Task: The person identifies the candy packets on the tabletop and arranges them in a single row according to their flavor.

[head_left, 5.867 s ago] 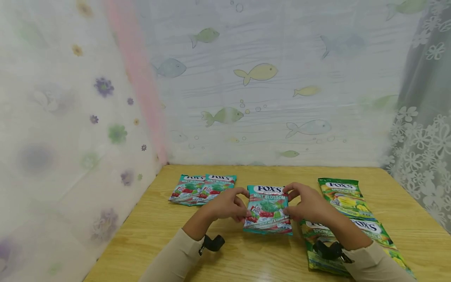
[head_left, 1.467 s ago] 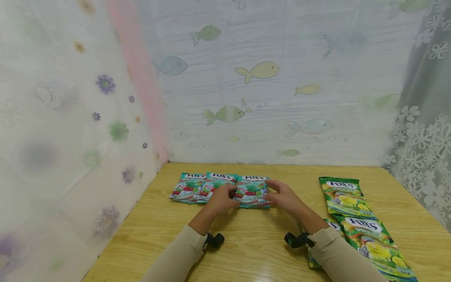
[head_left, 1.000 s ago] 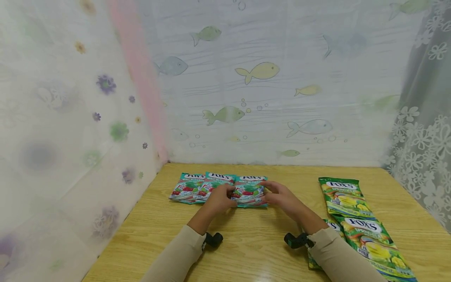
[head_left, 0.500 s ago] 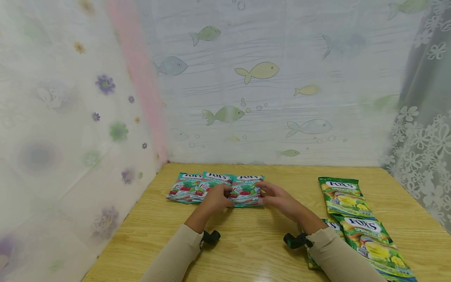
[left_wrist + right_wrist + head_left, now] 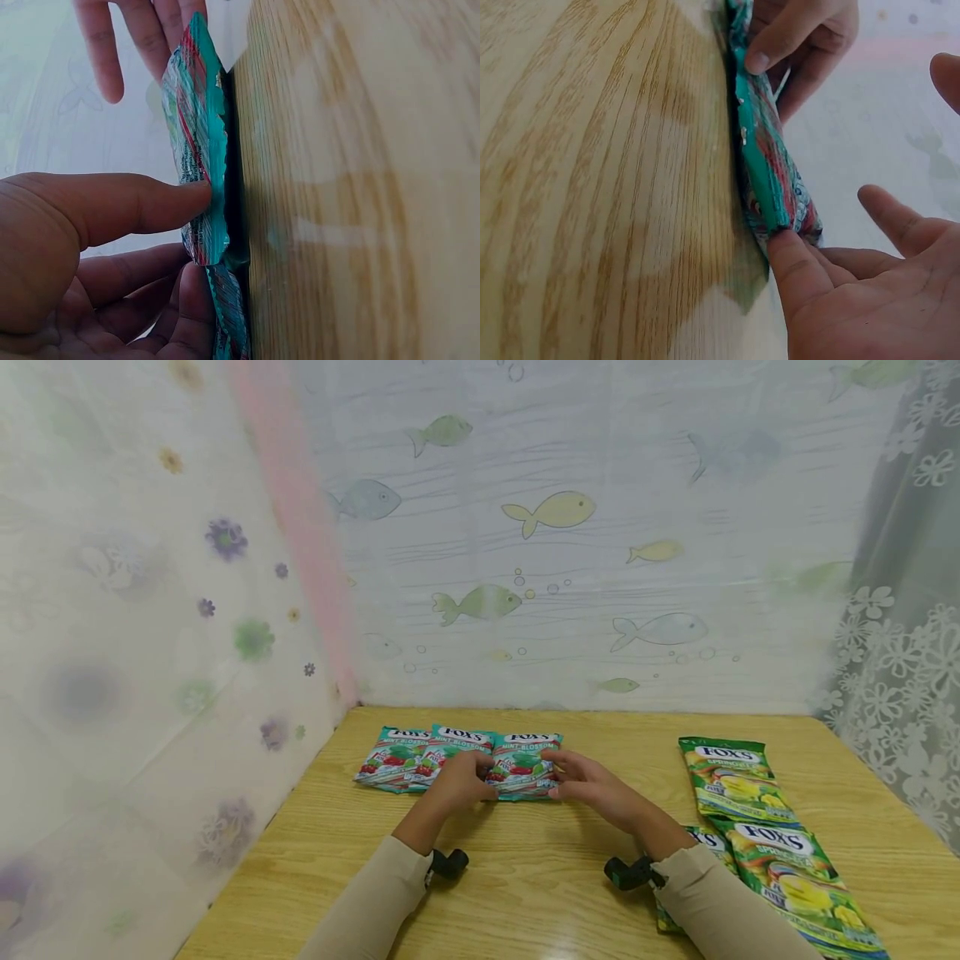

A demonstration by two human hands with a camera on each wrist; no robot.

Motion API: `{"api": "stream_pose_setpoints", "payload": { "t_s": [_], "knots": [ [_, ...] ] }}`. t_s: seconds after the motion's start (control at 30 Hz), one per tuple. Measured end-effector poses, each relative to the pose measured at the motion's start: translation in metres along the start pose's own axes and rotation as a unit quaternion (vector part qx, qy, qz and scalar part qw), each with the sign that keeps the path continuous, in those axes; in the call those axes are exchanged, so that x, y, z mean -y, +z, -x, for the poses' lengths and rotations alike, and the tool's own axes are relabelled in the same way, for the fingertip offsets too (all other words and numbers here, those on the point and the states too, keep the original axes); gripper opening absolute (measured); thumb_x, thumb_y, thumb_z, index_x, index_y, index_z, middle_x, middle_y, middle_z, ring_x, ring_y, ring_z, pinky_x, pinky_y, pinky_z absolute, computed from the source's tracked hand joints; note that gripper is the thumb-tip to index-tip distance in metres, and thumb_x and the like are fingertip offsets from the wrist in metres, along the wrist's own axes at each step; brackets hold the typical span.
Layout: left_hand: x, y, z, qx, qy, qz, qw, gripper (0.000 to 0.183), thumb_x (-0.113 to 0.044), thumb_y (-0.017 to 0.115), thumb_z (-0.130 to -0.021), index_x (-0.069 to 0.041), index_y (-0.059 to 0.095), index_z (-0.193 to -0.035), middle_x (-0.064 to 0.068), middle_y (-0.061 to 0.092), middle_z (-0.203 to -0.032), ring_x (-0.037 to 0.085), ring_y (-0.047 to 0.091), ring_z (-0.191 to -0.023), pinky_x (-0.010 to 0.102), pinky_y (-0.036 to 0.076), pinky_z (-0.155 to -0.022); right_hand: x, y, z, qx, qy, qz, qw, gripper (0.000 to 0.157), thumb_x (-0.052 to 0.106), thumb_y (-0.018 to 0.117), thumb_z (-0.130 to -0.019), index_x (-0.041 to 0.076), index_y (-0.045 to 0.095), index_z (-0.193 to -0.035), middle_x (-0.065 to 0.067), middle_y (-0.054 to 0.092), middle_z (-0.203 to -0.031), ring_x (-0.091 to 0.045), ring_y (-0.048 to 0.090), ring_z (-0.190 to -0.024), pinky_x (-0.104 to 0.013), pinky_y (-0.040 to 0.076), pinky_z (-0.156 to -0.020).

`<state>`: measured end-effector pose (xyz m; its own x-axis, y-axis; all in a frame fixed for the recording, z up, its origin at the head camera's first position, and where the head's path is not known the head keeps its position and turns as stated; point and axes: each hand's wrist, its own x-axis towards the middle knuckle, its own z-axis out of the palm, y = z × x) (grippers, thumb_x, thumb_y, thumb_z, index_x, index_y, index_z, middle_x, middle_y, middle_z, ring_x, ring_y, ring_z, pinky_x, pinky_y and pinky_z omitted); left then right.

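Note:
Three teal "Fox's Mint Blossom" candy bags lie side by side at the back left of the table. My left hand [image 5: 459, 781] grips the left edge of the rightmost teal candy bag [image 5: 522, 768]; in the left wrist view its thumb [image 5: 161, 204] presses the bag's near edge, with fingers bent beside the seam. At the opposite edge, my right hand [image 5: 592, 785] touches the bag with fairly straight, spread fingers. In the right wrist view, one of its fingertips meets the corner of the teal candy bag [image 5: 769, 169]. The middle teal bag [image 5: 455, 752] overlaps the leftmost teal bag [image 5: 390, 764].
Green "Fox's" candy bags lie on the right: one at the back [image 5: 738, 781], another in front [image 5: 798, 881], and a third [image 5: 705, 839] partly under my right forearm. A patterned fabric wall [image 5: 555, 610] borders the wooden table [image 5: 540, 885] behind; another [image 5: 187, 693] stands left.
Both hands have brought the third teal bag from the middle of the table to the row's right end. The row then shifted slightly left. Over the last half second, almost nothing moved.

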<state>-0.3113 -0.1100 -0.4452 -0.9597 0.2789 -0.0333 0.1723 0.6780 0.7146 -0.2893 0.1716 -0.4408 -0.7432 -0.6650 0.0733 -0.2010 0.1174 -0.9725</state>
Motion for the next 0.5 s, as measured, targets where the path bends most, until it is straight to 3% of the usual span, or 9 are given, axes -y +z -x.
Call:
{"api": "stream_pose_setpoints", "payload": {
  "t_s": [0.5],
  "knots": [
    [-0.0052, -0.0008, 0.0012, 0.006, 0.002, -0.022, 0.9997, 0.058, -0.014, 0.082, -0.089, -0.003, 0.062, -0.142, 0.014, 0.066, -0.130, 0.031, 0.062, -0.122, 0.051, 0.055, -0.100, -0.0047, -0.0005, -0.0005, -0.023, 0.008, 0.003, 1.000, 0.070, 0.016, 0.054, -0.105, 0.001, 0.020, -0.164, -0.027, 0.015, -0.170, -0.050, 0.015, -0.156, -0.064, 0.030, -0.120]
  ]
}}
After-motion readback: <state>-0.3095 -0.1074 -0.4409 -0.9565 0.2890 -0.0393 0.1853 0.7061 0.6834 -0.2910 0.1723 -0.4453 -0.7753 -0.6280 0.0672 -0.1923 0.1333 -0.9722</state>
